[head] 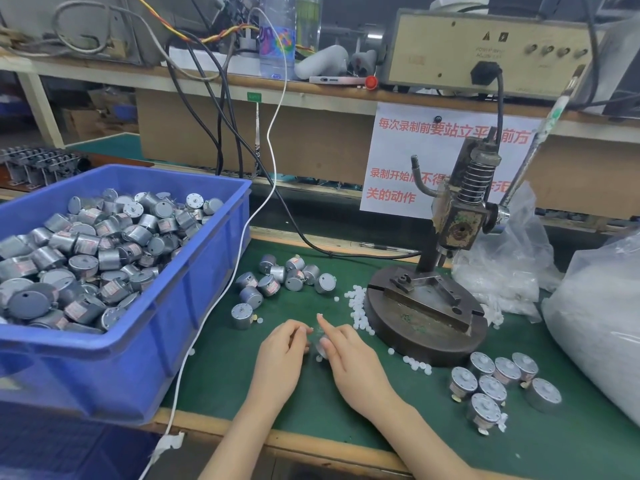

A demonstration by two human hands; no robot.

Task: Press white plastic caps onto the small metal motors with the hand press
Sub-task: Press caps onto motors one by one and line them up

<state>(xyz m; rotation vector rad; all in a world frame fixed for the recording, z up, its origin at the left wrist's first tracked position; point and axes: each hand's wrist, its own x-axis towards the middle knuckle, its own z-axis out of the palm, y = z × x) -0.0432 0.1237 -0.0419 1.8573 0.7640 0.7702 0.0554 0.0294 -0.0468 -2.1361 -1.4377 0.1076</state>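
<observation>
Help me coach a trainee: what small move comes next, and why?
Likely finish setting one of the caps on the motor before it goes to the press. The left hand and right hand both pinch at it, blurred, and the press holds no motor.

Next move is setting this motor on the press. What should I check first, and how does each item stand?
1. Grip on motor: ok, left hand and right hand both hold it.
2. Its shaft capped: cannot tell, blurred.
3. No part on press fixture: ok.
4. Position of press lever: ok, raised.
5. Supply of white caps beside press base: ok.
</observation>
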